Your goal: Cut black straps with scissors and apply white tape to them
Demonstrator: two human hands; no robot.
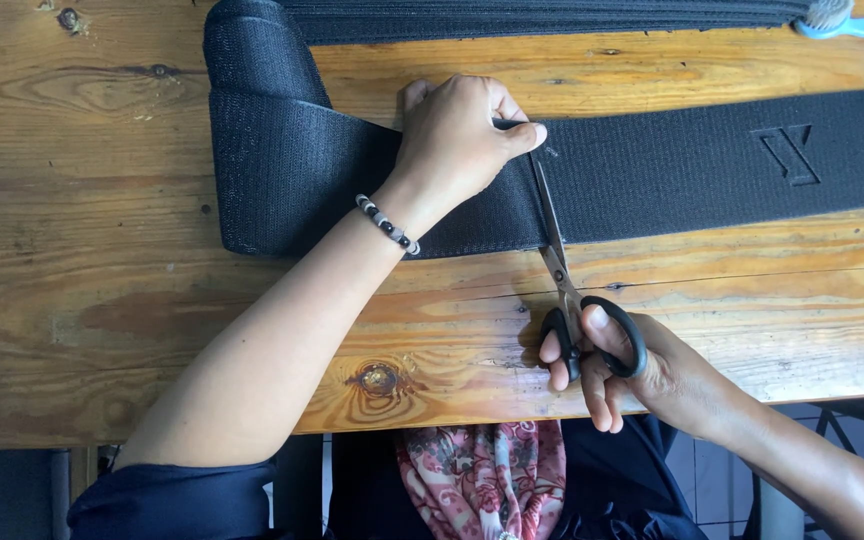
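A wide black elastic band (672, 170) lies across the wooden table (102, 300), folded back on itself at the left. My left hand (457, 135) presses flat on the band near its middle, a beaded bracelet on the wrist. My right hand (622, 365) grips the black handles of a pair of scissors (557, 265). The blades point away from me and run across the band just right of my left hand's fingertips. An embossed mark shows on the band at the right.
More black band (552, 15) stretches along the table's far edge. A light blue object (852, 22) sits at the top right corner. A patterned pink cloth (482, 480) hangs below the table's near edge, over tiled floor.
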